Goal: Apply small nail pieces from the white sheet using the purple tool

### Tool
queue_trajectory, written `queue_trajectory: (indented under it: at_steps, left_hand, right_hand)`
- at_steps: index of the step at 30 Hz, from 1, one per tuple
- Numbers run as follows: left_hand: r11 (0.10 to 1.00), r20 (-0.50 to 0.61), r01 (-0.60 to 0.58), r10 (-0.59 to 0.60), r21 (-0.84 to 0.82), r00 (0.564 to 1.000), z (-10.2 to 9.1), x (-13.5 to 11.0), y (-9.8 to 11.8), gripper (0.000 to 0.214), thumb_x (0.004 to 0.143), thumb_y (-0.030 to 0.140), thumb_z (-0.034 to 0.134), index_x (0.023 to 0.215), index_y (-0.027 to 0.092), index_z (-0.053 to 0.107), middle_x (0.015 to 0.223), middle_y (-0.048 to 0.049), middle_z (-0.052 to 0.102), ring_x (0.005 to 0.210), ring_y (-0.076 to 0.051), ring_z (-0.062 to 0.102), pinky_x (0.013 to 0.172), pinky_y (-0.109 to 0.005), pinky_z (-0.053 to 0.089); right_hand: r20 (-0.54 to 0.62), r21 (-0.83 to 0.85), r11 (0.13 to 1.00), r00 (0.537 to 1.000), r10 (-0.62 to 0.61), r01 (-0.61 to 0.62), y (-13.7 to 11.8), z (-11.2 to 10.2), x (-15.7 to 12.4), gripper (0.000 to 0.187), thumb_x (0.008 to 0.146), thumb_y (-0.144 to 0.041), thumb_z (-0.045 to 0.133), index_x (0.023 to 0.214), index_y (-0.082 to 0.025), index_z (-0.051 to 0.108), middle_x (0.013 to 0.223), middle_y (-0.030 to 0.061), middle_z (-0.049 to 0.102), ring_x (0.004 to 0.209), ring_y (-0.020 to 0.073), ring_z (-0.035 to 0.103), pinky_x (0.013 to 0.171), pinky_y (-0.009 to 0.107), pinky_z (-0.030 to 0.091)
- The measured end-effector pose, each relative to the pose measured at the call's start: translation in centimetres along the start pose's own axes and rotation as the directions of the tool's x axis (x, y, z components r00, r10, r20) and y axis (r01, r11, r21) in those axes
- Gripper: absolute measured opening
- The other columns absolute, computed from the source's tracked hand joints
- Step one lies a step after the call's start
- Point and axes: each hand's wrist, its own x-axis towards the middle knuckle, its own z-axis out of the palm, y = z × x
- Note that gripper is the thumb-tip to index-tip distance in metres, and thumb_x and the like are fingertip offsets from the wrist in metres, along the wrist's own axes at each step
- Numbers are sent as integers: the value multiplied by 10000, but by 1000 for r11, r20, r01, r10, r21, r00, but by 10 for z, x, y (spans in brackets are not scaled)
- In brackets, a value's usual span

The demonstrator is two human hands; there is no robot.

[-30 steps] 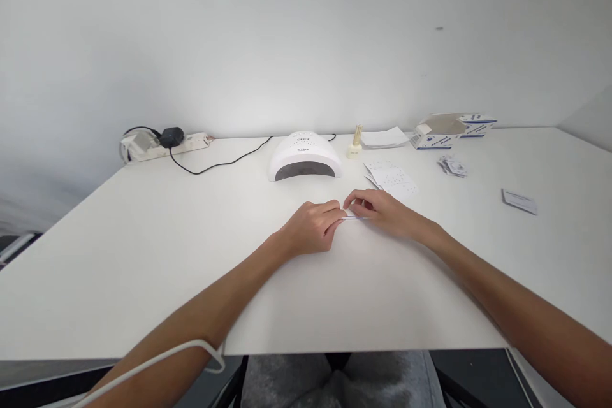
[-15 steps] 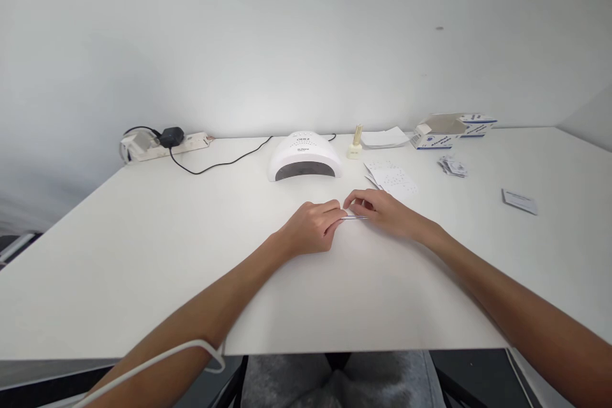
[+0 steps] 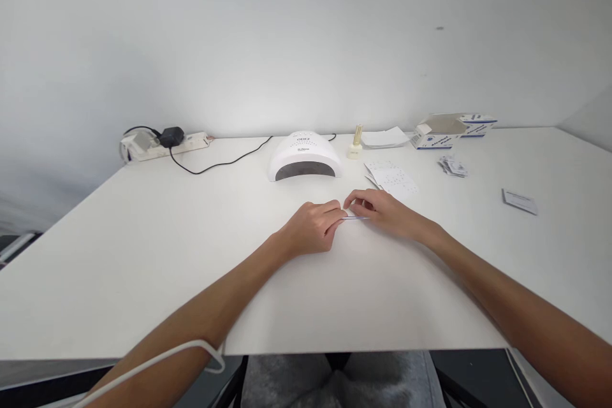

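Near the middle of the white table [image 3: 157, 255], my left hand [image 3: 313, 227] is closed, pinching the left end of a thin white-and-blue strip [image 3: 354, 218]. The strip looks flat and is seen nearly edge-on, so I cannot make out its kind. At its other end is my right hand [image 3: 387, 211], with the fingers bent and closed round that end; the fingertips are partly hidden. The two hands almost touch. Just beyond my right hand lie white sheets with small marks [image 3: 392, 178].
A white nail lamp [image 3: 306, 154] stands at the back, beside a nail polish bottle [image 3: 354, 148] and a paper stack [image 3: 385, 138]. Alcohol pad boxes [image 3: 437, 140], small packets [image 3: 452, 166] and a flat grey-white pack [image 3: 519, 201] are rightward. A power strip [image 3: 189, 143] lies back left.
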Motion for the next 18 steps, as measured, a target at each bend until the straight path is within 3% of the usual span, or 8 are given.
queue_trajectory:
  at_steps: [18]
  left_hand:
    - [1000,23,5,-5,16,1000,0,-1,-1,273,916,103,363,843,150,622,689,-31,595,493,-84,426,419,-217,274]
  right_hand:
    - [-12,-4,1000,1000,-9,9,0,0,0,240,922,-345,431,956,-241,644,674,-13,491,567,118,371,532,255,272]
